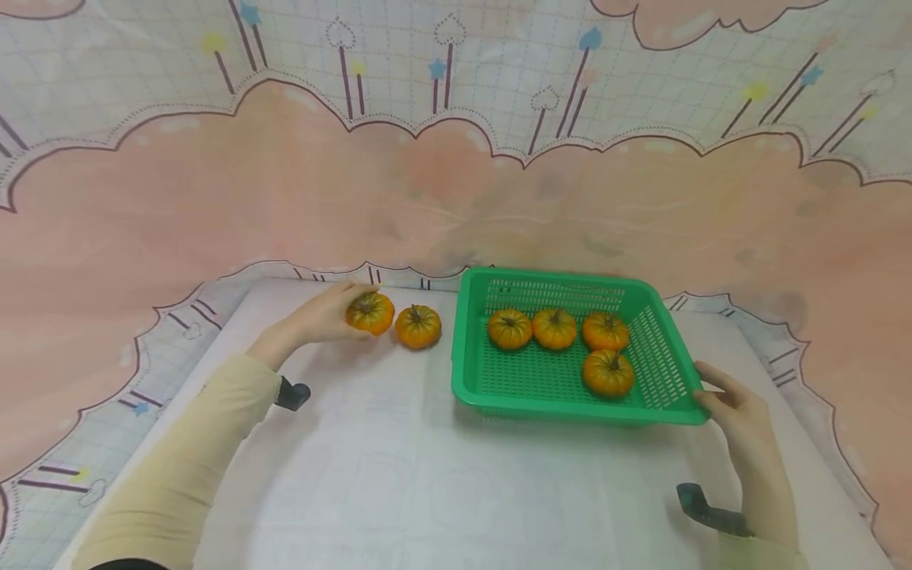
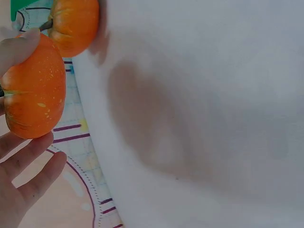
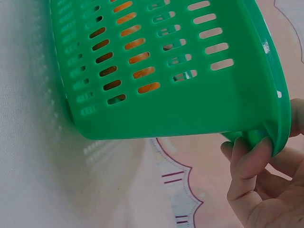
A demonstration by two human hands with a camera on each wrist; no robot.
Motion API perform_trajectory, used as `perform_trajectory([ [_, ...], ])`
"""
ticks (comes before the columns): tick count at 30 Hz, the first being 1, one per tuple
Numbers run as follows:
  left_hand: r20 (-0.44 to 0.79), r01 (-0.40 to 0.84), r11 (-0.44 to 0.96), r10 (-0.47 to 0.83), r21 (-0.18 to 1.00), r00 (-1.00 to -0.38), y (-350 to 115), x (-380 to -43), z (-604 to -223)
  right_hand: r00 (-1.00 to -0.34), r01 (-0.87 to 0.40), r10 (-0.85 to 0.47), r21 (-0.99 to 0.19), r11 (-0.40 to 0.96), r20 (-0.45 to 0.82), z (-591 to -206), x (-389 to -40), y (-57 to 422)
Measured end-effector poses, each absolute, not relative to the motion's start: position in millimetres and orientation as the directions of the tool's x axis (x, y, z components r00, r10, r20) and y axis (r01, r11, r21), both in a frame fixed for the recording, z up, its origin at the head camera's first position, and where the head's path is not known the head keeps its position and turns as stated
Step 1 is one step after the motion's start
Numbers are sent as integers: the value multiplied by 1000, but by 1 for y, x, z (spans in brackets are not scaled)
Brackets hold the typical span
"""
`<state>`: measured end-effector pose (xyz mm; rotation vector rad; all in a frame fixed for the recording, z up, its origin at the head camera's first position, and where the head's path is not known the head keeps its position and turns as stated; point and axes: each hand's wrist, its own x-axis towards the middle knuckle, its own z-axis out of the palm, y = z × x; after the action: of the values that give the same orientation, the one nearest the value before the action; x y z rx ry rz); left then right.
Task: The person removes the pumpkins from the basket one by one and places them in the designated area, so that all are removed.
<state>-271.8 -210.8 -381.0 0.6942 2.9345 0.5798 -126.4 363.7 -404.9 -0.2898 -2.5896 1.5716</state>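
Observation:
My left hand grips a small orange pumpkin between thumb and fingers, and its shadow falls on the table below. In the left wrist view the held pumpkin shows pale speckles on its skin. Just right of it a second pumpkin stands on the table, stem up. A green plastic basket with slotted walls sits farther right, with several like pumpkins inside. My right hand pinches the basket's right rim near its front corner; the right wrist view shows the fingers curled at the rim.
A white cloth-covered table lies under everything. Behind it and along its sides hangs a patterned fabric with pink clouds, stars and hearts. Dark wrist mounts are strapped on both wrists.

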Motion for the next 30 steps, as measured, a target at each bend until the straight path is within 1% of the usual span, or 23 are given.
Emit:
perform_trajectory([
  [13,-42,323,852,372,412,-927,-218,-282,-412,-976,119,219,-885,450,-20,-406,-124,363],
  [18,-66,296,861,353,414,-933,-216,-283,-416,-975,110,222,-878,466,-5,-406,-125,363],
  [30,-106,259,874,328,411,-939,-214,-288,-423,-978,93,211,-886,455,6,-405,-125,363],
])
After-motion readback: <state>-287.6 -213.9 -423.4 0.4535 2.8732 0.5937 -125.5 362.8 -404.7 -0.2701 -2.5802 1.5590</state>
